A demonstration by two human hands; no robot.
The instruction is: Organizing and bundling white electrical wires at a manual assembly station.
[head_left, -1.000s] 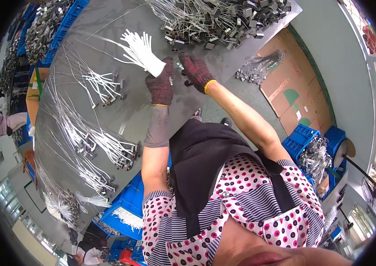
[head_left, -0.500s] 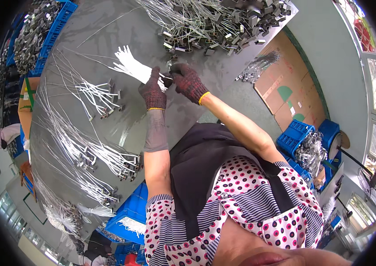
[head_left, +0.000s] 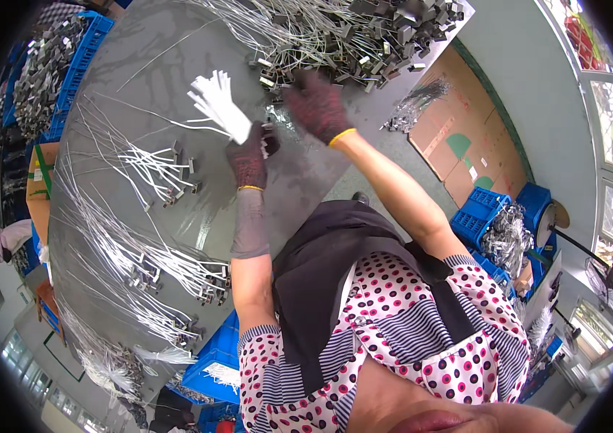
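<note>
My left hand (head_left: 249,160), in a dark red and black knit glove, is closed round the lower end of a bundle of white sleeves (head_left: 221,108). The sleeves fan out at their far end, and a thin wire trails left from them. Small dark parts show at the fingers of that hand. My right hand (head_left: 316,108), gloved alike, is blurred by motion, so its fingers cannot be made out. It is over the near edge of a large heap of wired metal parts (head_left: 364,43), apart from the left hand.
Several groups of white-sleeved wires (head_left: 151,166) with metal ends lie on the grey table (head_left: 176,94). Blue crates of parts (head_left: 79,76) stand at the far left. A blue bin (head_left: 212,361) sits by the near edge. Cardboard (head_left: 465,123) and more blue crates (head_left: 481,209) are right.
My right hand has moved away from the left hand, up and right toward the heap. My left hand still holds the white sleeves, which now point more steeply upward.
</note>
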